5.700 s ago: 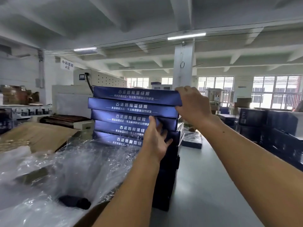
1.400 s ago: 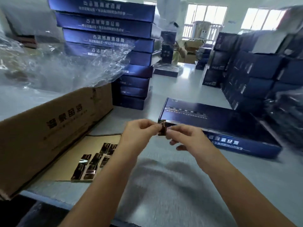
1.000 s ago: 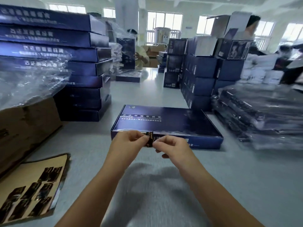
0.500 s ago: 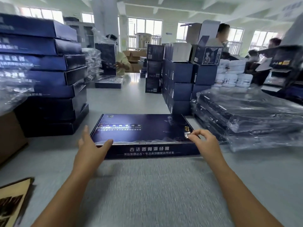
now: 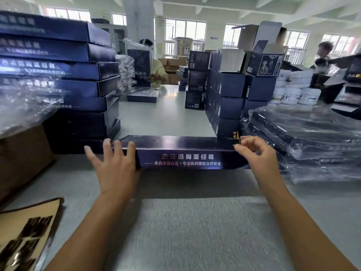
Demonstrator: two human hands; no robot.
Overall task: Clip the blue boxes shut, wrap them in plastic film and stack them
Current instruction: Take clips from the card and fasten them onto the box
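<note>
Clipping step. The box point(image 5: 187, 159) lies flat on the bench point(image 5: 195, 231) before you. Your left grip point(image 5: 115, 167), fingers spread apart, rests on its left front corner; your right grip point(image 5: 256, 153) pinches a clip point(image 5: 236, 136) at the right corner. Next, probably: seat the clip squarely over the lid edge.

Flat box point(image 5: 181, 151) sits mid-table point(image 5: 195, 231), long side facing the near edge. Left hand point(image 5: 115, 165) rests on its near-left corner. Right hand point(image 5: 256, 153) is at the near-right corner, pinching a clip point(image 5: 236, 136) there. Tall box stack point(image 5: 78, 85) stands just left and far of the box. Carton point(image 5: 23, 153) is left of the stack, with plastic film point(image 5: 25, 106) on top. Card of clips point(image 5: 25, 231) lies near-left. Small-carton stacks point(image 5: 226, 98) stand right behind the box, wrapped boxes point(image 5: 304, 137) to its right, tubs point(image 5: 297, 92) beyond those.
</note>
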